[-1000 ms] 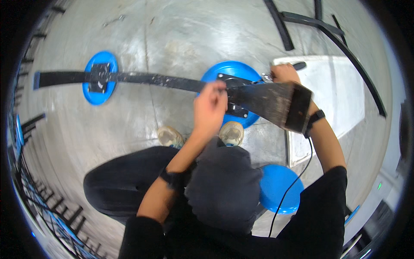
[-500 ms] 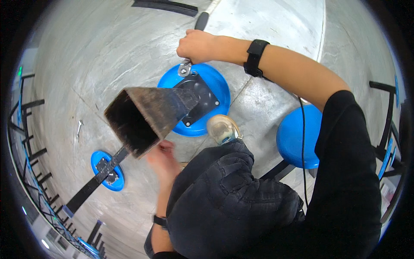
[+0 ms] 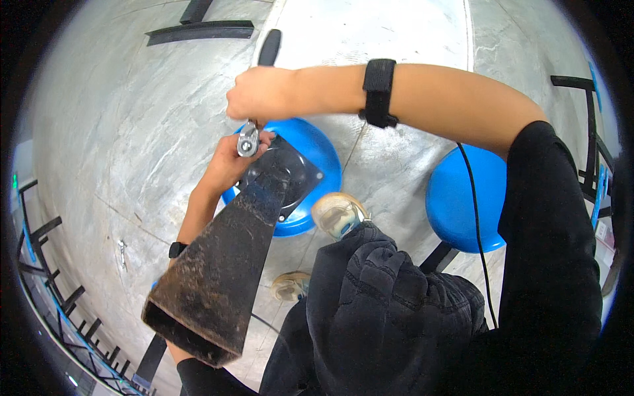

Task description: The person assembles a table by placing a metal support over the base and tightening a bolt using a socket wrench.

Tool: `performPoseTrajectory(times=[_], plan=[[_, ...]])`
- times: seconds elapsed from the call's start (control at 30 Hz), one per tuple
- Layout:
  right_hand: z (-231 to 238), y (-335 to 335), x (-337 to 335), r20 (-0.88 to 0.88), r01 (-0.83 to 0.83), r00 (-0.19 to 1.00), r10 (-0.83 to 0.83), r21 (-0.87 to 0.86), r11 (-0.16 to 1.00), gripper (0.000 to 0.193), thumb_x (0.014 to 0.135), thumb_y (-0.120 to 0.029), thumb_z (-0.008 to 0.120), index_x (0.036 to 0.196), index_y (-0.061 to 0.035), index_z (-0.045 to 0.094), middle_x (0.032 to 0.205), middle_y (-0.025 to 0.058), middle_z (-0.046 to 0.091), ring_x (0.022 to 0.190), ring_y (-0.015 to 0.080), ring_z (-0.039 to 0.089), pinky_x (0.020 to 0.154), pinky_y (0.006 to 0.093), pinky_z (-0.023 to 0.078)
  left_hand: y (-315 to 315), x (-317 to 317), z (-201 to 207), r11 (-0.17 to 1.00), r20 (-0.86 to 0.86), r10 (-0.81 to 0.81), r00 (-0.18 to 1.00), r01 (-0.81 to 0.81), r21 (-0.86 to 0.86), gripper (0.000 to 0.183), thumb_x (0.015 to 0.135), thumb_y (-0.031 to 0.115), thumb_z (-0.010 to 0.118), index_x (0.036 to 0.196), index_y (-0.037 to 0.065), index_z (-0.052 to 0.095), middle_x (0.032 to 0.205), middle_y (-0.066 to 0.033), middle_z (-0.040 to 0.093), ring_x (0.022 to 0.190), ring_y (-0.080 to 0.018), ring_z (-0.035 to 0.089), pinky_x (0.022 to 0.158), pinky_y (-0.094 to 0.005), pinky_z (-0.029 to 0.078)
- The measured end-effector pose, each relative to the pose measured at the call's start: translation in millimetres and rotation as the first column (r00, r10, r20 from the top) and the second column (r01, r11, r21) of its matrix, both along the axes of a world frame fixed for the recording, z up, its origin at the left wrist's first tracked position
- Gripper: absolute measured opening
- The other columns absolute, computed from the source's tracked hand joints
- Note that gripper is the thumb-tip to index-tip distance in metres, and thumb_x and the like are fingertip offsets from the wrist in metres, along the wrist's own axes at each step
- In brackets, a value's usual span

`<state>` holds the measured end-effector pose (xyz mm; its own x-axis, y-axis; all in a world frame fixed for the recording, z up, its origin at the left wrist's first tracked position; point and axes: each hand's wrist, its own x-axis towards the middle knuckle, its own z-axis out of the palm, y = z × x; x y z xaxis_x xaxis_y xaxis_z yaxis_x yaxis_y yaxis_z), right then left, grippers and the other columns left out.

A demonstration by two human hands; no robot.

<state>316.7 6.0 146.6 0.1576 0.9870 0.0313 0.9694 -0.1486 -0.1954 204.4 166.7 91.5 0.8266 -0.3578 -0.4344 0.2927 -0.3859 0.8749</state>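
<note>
My right hand is closed around the shaft of a ratchet wrench, whose black grip sticks out beyond my fist. The silver ratchet head sits above the near-left rim of a blue round disc. My left hand is right under that head, its fingers curled in at the corner of a black square plate. What those fingers pinch is hidden by the ratchet head. A rusty square metal tube rises from the plate toward me, its hollow end facing up, with my left forearm passing behind it.
A second blue disc is at the right, with a black cable hanging in front of it. A small wrench lies on the floor at left. Black metal bars lie at the far left. Black racks stand along both sides.
My left hand has come up from beside the tube's open end to the ratchet head. My right hand and the ratchet appear farther left, and the view has shifted.
</note>
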Motion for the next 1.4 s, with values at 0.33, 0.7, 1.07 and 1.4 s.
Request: performPoseTrajectory(times=[0.33, 0.7, 1.07, 1.4], plan=[[-9, -33, -41, -0.691, 0.239, 0.256, -0.676, -0.632, 0.737, 0.023, 0.078, -0.023, 0.061, 0.075, -0.0005, 0.062, 0.063, 0.0126, 0.06, 0.053, 0.0226, 0.06, 0.043, 0.0341, 0.044, -18, 24, -3, 0.966, 0.301, -0.257, 0.918, 0.243, 0.083, 0.019, 0.076, -0.002, 0.059, 0.094, 0.002, 0.061, 0.083, -0.0158, 0.064, 0.078, -0.0309, 0.062, 0.071, -0.0347, 0.048], [-1, -27, -30, -0.129, 0.108, 0.983, -0.134, -0.191, 0.976, 0.012, 0.071, -0.014, 0.06, 0.069, -0.0025, 0.064, 0.072, 0.015, 0.064, 0.071, 0.031, 0.064, 0.065, 0.0444, 0.05, -13, 7, -7, 0.997, 0.273, -0.056, 0.96, 0.039, 0.064, 0.02, 0.077, 0.0, 0.061, 0.096, 0.003, 0.062, 0.086, -0.0159, 0.064, 0.079, -0.0304, 0.062, 0.07, -0.034, 0.047], [-4, 22, 8, 0.013, -0.157, 0.986, 0.165, -0.248, 0.956, 0.017, 0.065, -0.018, 0.068, 0.074, -0.0037, 0.066, 0.074, 0.0132, 0.065, 0.072, 0.0312, 0.065, 0.058, 0.0418, 0.051, -9, 1, -12, 0.992, 0.296, -0.088, 0.951, 0.057, 0.11, 0.011, 0.082, 0.005, 0.061, 0.092, 0.0, 0.063, 0.081, -0.0062, 0.064, 0.076, -0.0127, 0.057, 0.069, -0.0297, 0.046], [1, -66, 1, 0.162, 0.398, 0.913, -0.376, -0.138, 0.907, 0.031, 0.077, -0.034, 0.061, 0.064, -0.0054, 0.064, 0.06, 0.0128, 0.062, 0.056, 0.0316, 0.062, 0.051, 0.0396, 0.05, -10, 8, -7, 0.999, 0.211, -0.031, 0.977, 0.025, 0.031, 0.011, 0.083, 0.004, 0.06, 0.093, 0.001, 0.063, 0.083, -0.0088, 0.065, 0.081, -0.0163, 0.061, 0.073, -0.0292, 0.047]])
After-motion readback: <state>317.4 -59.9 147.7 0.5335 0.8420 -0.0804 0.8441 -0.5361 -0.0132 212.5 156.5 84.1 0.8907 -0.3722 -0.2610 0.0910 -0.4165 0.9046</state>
